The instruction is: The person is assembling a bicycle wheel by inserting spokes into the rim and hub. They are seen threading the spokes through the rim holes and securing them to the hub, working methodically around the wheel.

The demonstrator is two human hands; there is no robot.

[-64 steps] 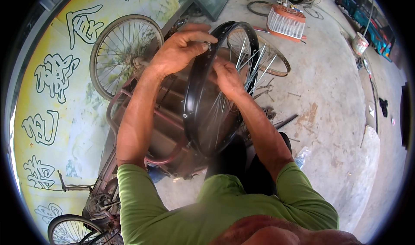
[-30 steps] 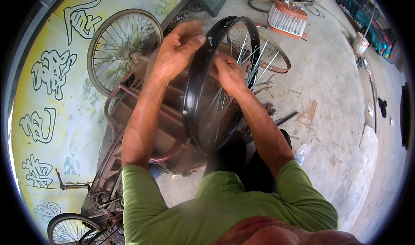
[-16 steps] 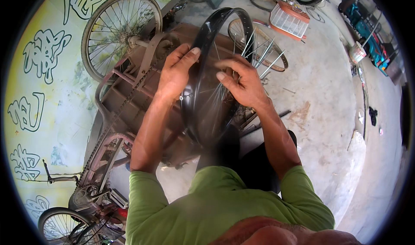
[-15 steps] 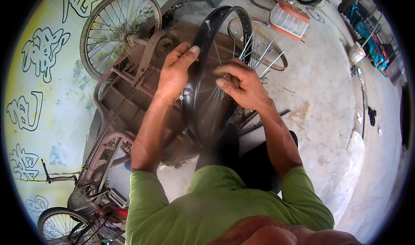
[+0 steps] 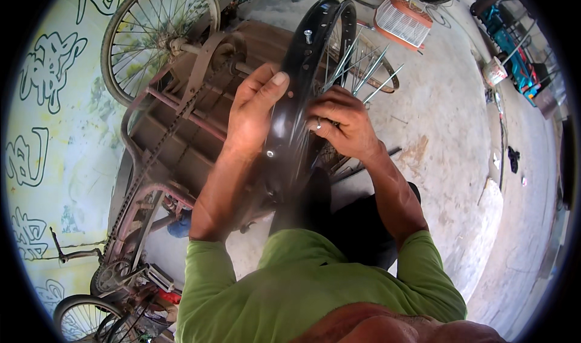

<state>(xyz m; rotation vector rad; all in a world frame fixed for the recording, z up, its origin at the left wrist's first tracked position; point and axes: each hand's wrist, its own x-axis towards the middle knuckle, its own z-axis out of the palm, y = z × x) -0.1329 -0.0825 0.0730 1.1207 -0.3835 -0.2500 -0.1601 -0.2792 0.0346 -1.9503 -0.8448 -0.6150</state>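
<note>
A black wheel rim (image 5: 279, 125) with a row of holes stands on edge in front of me, its lower part blurred. My left hand (image 5: 253, 110) grips it from the left, thumb against the outer face. A silver nipple-like piece (image 5: 308, 37) sits in a hole near the top; another bright fitting shows lower down. Inside the rim, on its right, my right hand (image 5: 344, 122) is closed with a small shiny metal piece (image 5: 319, 124) between thumb and fingers. Several loose-ended silver spokes (image 5: 370, 66) fan up behind that hand; where they meet is hidden.
An overturned brown cargo tricycle frame (image 5: 181, 134) with a spoked wheel (image 5: 162, 43) lies at the left, by a painted wall. Beyond the rim are a bare rusty rim (image 5: 387, 89) and an orange-and-white basket (image 5: 404, 23). A bucket (image 5: 494, 71) stands at far right.
The rim has turned, showing more of its outer face and holes. My right hand has shifted slightly right and down, and a shiny piece now shows at its fingertips. My left hand stays on the rim.
</note>
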